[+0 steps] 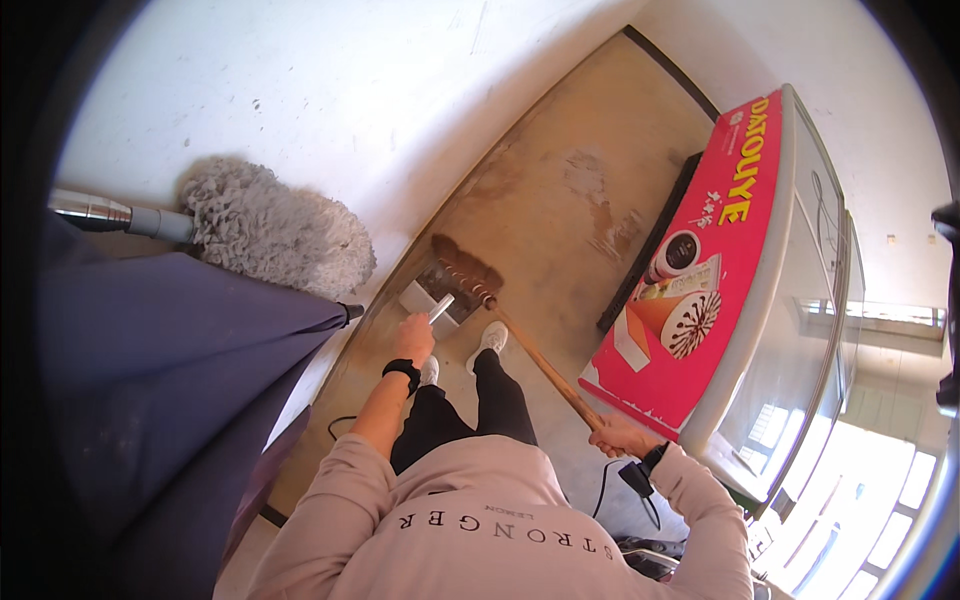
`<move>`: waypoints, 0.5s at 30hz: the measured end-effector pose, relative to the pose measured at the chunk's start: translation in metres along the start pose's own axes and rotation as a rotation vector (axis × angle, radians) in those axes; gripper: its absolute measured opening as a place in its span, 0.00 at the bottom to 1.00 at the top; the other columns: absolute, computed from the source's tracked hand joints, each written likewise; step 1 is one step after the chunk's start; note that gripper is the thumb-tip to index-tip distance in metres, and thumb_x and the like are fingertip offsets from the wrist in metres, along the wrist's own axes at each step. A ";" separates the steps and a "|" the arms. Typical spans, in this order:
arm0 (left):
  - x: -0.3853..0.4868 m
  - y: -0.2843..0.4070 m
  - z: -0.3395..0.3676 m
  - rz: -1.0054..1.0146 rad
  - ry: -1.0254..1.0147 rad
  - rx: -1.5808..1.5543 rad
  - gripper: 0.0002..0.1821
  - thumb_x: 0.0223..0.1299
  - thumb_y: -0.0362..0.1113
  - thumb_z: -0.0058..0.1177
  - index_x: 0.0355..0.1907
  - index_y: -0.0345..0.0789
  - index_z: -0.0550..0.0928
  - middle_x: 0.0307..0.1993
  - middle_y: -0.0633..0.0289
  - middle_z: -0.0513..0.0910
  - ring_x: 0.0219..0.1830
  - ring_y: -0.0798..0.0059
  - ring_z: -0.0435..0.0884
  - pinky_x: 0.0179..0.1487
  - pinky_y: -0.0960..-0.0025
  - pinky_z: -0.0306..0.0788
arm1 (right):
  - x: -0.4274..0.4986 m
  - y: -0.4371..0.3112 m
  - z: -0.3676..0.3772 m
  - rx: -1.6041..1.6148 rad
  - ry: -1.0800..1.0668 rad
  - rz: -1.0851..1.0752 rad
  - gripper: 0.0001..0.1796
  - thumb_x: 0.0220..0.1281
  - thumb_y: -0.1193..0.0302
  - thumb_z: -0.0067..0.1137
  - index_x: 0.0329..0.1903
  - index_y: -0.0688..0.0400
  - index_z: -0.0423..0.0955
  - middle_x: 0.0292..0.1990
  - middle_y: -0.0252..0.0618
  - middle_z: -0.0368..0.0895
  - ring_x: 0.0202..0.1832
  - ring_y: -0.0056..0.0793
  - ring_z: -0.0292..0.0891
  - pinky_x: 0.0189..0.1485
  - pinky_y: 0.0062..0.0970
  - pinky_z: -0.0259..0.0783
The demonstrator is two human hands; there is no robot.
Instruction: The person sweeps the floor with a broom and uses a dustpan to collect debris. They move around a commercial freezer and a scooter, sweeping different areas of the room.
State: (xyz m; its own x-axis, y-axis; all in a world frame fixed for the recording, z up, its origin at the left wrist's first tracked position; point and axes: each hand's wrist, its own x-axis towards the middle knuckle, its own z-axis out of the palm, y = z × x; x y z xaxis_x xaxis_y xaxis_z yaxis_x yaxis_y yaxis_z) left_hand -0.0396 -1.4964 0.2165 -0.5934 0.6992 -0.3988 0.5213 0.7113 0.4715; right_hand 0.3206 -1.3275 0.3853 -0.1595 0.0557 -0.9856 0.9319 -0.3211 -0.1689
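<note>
My left hand [415, 339] is closed around the pale metal handle of a dustpan [442, 298], whose pan rests on the floor before my feet. In my right hand [621, 437] is the upper end of a broom's wooden stick [547, 366]. The stick slants down and away to the brown broom head [466, 270], whose bristles lie at the far side of the dustpan. Part of the pan is hidden behind its handle and the broom head, so I cannot tell what is in it.
A chest freezer [690, 300] with a pink printed front stands at the right. At the left are a grey fluffy duster [277, 229] and a dark blue cloth-covered thing [180, 360] by the white wall [360, 97]. Dried smears [600, 199] mark the floor; cables [602, 491] lie near my right side.
</note>
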 end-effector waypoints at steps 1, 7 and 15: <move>0.000 0.000 0.002 0.002 0.007 0.003 0.06 0.53 0.32 0.50 0.32 0.31 0.77 0.33 0.48 0.78 0.37 0.48 0.77 0.41 0.52 0.70 | -0.010 0.003 0.008 0.083 -0.016 0.017 0.07 0.46 0.73 0.55 0.25 0.58 0.64 0.13 0.31 0.66 0.09 0.17 0.62 0.09 0.18 0.56; 0.009 0.002 0.020 0.027 -0.002 0.031 0.05 0.51 0.30 0.49 0.29 0.31 0.78 0.30 0.46 0.80 0.37 0.49 0.79 0.42 0.55 0.73 | -0.047 0.032 0.059 0.252 0.033 0.004 0.08 0.47 0.73 0.56 0.25 0.57 0.64 0.13 0.29 0.64 0.09 0.15 0.59 0.09 0.16 0.55; 0.022 -0.015 0.027 -0.117 -0.152 -0.067 0.08 0.52 0.33 0.48 0.32 0.30 0.75 0.28 0.49 0.79 0.30 0.57 0.80 0.30 0.61 0.74 | 0.018 -0.003 0.024 0.007 0.344 -0.239 0.08 0.47 0.74 0.56 0.23 0.59 0.65 0.11 0.32 0.66 0.09 0.20 0.63 0.09 0.22 0.57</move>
State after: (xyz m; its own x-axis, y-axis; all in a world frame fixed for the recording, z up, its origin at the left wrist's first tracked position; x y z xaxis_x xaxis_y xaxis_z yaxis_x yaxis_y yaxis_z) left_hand -0.0435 -1.4898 0.1792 -0.5456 0.6185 -0.5655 0.4092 0.7855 0.4643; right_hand 0.3067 -1.3481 0.3679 -0.2518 0.4415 -0.8612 0.8793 -0.2674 -0.3942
